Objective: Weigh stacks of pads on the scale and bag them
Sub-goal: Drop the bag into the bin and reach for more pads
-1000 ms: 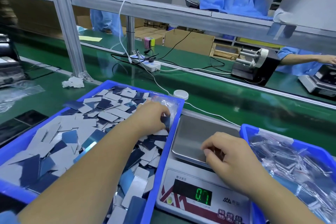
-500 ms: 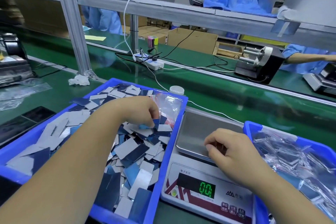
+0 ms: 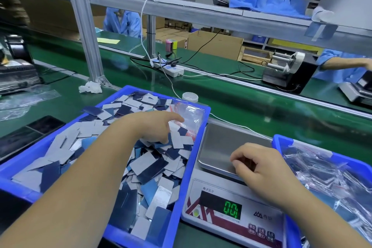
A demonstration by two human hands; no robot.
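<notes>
My left hand (image 3: 155,127) reaches across the left bin (image 3: 193,159), forearm angled up from the lower left, index finger stretched out toward the clear bags (image 3: 189,115) tucked in the bin's far right corner. The other fingers curl down over the loose pads (image 3: 145,165), which lie heaped beneath and behind them; I cannot tell whether they pinch one. My right hand (image 3: 259,167) rests on the near edge of the scale (image 3: 227,197), knuckles up, fingers curled inward with the tips on the steel pan (image 3: 223,143); anything held under them is hidden. The display (image 3: 231,209), just below those fingers, glows green. Beside my right wrist sits the right bin (image 3: 281,143) of bagged pads (image 3: 326,177).
</notes>
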